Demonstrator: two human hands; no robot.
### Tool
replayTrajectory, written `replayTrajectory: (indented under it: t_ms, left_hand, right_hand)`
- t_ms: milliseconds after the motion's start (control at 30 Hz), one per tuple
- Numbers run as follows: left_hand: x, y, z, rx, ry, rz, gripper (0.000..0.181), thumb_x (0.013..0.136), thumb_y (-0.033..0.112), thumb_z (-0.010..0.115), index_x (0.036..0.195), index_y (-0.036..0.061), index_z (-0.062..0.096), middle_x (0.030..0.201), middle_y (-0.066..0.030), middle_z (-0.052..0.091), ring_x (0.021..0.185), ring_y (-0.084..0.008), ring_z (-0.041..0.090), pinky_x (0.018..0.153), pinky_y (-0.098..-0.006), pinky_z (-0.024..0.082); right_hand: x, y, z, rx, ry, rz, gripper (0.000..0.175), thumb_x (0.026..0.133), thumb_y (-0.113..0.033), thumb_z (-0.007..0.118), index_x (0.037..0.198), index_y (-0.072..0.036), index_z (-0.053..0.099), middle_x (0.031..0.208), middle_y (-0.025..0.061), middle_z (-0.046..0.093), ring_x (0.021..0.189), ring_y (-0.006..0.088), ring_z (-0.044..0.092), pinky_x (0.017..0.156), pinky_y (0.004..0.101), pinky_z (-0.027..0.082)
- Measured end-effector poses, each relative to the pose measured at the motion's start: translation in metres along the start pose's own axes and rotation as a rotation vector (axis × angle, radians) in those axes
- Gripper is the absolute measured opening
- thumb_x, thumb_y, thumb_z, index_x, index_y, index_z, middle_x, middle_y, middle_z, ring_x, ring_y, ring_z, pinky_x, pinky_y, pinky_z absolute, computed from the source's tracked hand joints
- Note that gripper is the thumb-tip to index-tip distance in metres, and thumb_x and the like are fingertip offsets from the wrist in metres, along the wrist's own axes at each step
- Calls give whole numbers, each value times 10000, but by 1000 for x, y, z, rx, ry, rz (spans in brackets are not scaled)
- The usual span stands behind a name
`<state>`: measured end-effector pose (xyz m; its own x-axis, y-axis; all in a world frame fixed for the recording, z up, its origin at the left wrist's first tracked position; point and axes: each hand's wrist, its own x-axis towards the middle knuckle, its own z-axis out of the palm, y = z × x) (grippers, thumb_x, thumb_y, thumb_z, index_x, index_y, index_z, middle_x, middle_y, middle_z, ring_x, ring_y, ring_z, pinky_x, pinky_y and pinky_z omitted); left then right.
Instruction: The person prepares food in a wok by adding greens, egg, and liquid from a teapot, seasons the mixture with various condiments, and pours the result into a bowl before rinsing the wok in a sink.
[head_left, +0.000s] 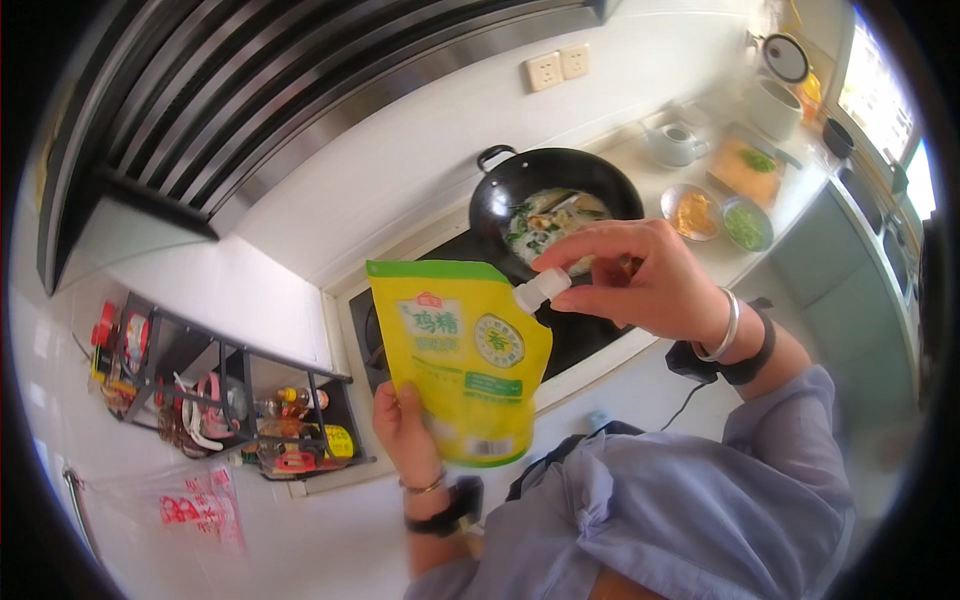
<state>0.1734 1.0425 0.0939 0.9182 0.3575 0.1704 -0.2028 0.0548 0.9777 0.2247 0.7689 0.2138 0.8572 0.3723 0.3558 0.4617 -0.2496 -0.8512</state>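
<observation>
My left hand (409, 431) grips the lower left side of a yellow and green seasoning pouch (457, 360), which is held up with its printed front toward me. From its upper right corner juts a white spout with a screw cap (551, 283). Thumb and index finger of my right hand (630, 277) pinch that cap. Whether the cap is loose from the spout I cannot tell. Beyond my right hand stands a black wok (555, 165) holding leafy greens and other pieces in pale broth (536, 232). The pouch and my hand hide part of the stove and wok.
Below the wok is a black glass cooktop (577, 349). On the right counter are a bowl of orange-brown food (694, 214), a bowl of chopped greens (746, 225), a cutting board (739, 176) and a teapot (675, 142). A range hood (300, 90) hangs overhead; a condiment rack (240, 360) stands left.
</observation>
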Motion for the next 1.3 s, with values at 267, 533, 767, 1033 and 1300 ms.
replayTrajectory:
  t_ms: [267,533,767,1033,1300]
  left_hand:
    - [-14,1,-55,-19,94,45,93,890,98,496,879,8,517,822,1,548,725,-52,456,670,-181,382]
    - [-32,10,-98,-22,188,29,72,890,83,482,871,19,511,811,6,539,714,-40,443,641,-179,374]
    - [-44,14,-137,-7,252,57,76,884,84,486,894,18,521,789,20,539,692,-30,441,610,-170,367]
    - [-63,29,-166,119,356,101,102,900,96,467,897,2,505,816,-9,561,703,-36,459,649,-177,390]
    - [-70,30,-181,104,408,116,86,882,90,500,880,5,515,766,14,546,671,-28,449,616,-174,378]
  right_hand:
    - [18,-19,45,4,-86,-81,260,711,-62,692,968,-62,646,776,9,635,466,44,443,432,179,359]
    - [36,-40,90,-17,-180,-70,251,700,-37,690,947,-54,646,819,17,635,476,31,440,436,164,344]
    - [44,-53,130,36,-278,-120,251,696,-23,693,942,-43,646,787,20,627,479,10,422,431,156,323]
    - [54,-59,170,-207,-281,-343,204,720,-181,716,692,-14,603,569,55,534,435,93,430,411,214,324]
    - [53,-76,177,122,-396,-174,329,731,-72,681,1028,-1,558,825,30,576,448,-9,368,400,145,268]
